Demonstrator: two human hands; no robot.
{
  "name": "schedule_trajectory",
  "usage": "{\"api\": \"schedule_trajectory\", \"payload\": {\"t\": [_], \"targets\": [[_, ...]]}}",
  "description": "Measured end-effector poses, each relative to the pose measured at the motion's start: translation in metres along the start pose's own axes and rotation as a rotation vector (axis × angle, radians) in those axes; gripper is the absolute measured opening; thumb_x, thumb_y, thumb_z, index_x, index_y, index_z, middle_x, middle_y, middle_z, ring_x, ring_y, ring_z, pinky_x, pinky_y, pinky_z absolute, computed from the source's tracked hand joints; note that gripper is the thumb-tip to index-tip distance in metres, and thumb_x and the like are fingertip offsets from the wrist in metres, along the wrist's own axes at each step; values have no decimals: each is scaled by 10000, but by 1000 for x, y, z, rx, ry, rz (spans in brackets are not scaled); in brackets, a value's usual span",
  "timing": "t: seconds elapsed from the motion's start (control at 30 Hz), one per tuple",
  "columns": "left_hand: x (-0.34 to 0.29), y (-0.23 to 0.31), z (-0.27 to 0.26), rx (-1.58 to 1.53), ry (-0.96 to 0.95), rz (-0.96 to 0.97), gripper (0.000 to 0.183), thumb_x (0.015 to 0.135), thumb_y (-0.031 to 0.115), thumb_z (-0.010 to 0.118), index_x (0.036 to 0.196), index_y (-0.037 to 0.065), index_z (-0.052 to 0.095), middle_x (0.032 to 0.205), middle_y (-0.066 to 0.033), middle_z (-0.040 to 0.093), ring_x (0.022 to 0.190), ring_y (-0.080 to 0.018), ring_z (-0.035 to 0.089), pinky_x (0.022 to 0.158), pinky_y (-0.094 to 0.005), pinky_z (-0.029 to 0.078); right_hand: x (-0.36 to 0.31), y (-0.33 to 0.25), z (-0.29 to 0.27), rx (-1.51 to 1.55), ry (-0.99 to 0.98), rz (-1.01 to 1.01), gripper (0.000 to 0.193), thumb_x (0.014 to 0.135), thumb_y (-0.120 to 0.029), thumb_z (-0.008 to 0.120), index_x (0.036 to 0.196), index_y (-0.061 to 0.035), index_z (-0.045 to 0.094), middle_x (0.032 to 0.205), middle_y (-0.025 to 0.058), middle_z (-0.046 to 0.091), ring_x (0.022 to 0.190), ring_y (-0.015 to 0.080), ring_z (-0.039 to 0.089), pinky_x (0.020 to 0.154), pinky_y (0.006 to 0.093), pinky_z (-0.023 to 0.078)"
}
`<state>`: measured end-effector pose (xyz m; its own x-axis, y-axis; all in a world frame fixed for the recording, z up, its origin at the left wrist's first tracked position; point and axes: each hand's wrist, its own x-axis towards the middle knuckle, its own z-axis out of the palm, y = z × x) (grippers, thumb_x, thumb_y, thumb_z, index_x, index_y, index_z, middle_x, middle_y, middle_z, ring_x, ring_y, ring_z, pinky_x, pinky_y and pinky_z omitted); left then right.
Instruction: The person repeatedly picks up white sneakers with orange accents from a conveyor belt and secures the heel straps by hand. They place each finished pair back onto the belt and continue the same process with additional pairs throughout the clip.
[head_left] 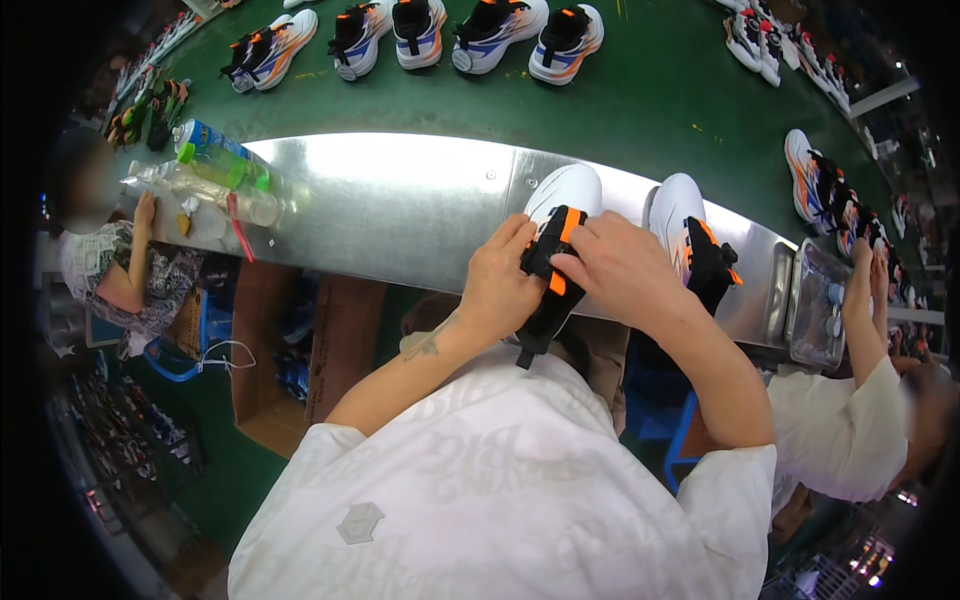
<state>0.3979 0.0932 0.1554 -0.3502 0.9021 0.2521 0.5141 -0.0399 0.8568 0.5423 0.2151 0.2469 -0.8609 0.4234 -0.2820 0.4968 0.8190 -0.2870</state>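
Observation:
A sneaker [572, 189] with a white toe and a black upper with orange strips lies at the steel ledge's near edge, toe pointing away from me. My left hand [497, 279] is wrapped round its left side, fingers on the black tongue area. From the right, my right hand [622, 262] pinches at the orange and black part over the shoe's opening. The fingertips partly cover what they grip. Just right of that hand stands a second sneaker [678, 207] of the same kind, touched by neither hand.
Several matching sneakers [500, 35] stand along the far side of the green belt [400, 105]. Bottles [225, 165] lie on the steel ledge [390, 190] at left. A clear bin [812, 310] sits at right. Other people work at both sides. A cardboard box [340, 345] stands below.

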Motion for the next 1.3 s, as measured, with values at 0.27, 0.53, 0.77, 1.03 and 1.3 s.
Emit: {"api": "schedule_trajectory", "payload": {"t": [0.27,0.53,0.77,1.03,1.3], "targets": [[1,1,-1,39,-14,16,552,755,-135,652,1303,-78,671,1348,-258,678,951,-435,747,808,-435,619,-1,10,15,-46,446,-232,399,1000,-436,700,886,-54,708,839,98,692,853,305,682,659,460,553],[2,-1,-3,35,-51,18,573,738,-149,619,1306,-84,666,1360,-255,675,942,-451,739,801,-444,615,-4,17,16,23,468,-305,351,975,-388,726,983,-38,705,962,118,707,960,306,658,751,439,567],[2,-2,0,61,-42,59,568,733,-149,610,1293,-75,659,1312,-224,678,930,-454,721,786,-456,600,1,14,17,12,654,-387,479,1028,-471,644,884,-21,722,834,165,713,863,354,695,707,466,563],[3,1,-2,50,-75,15,570,745,-155,615,1304,-52,668,1291,-209,702,950,-441,730,777,-431,603,-2,14,24,62,573,-313,304,963,-333,744,918,-38,688,866,114,684,927,311,652,767,449,524],[3,1,-1,48,-112,-13,560,767,-140,649,1321,-66,670,1352,-225,692,1000,-428,746,821,-435,612,-8,20,21,36,565,-367,351,956,-372,749,917,-31,673,855,140,668,873,334,650,767,452,521]]}}
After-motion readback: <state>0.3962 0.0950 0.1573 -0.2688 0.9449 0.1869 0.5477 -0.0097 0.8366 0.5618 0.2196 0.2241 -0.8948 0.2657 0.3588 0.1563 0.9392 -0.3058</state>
